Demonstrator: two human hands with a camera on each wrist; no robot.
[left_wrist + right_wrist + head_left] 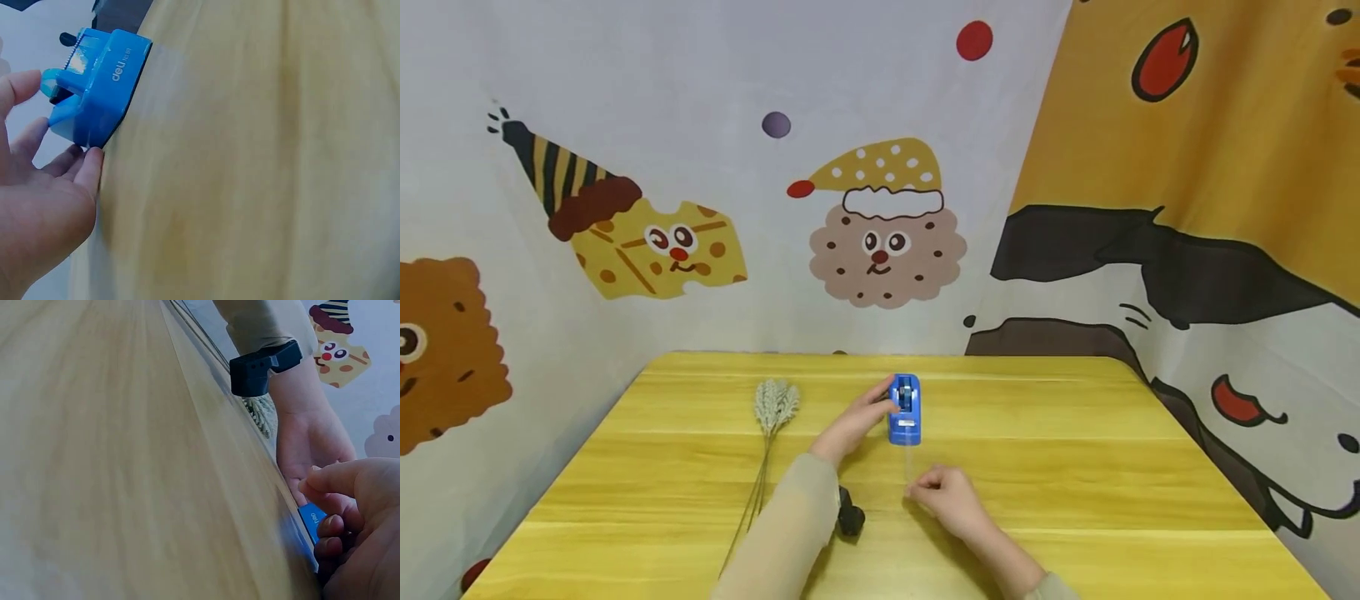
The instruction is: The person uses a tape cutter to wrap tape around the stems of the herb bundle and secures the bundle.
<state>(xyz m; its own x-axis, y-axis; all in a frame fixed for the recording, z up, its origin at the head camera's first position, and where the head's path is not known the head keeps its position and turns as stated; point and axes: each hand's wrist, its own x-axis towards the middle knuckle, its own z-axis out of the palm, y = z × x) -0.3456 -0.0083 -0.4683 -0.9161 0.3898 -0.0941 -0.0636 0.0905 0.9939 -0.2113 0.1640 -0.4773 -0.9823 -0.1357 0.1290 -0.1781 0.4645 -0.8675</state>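
Observation:
A blue tape dispenser (905, 432) stands on the table towards its far side, with printed lettering on its flank in the left wrist view. My left hand (859, 421) holds it from the left; in the left wrist view, the thumb is at the roll area and the other fingers touch the dispenser body (115, 81). A clear strip of tape (908, 465) runs from the dispenser towards me. My right hand (953, 502) pinches the strip's near end between thumb and forefinger. In the right wrist view its other fingers are curled, and the dispenser is mostly hidden behind that hand.
To the left lies a bunch of dried grass stems (775, 407) with pale heads. A black wrist device (850, 515) sits by my left sleeve. The wooden table (1037, 417) ends at a patterned cloth (700, 100) behind.

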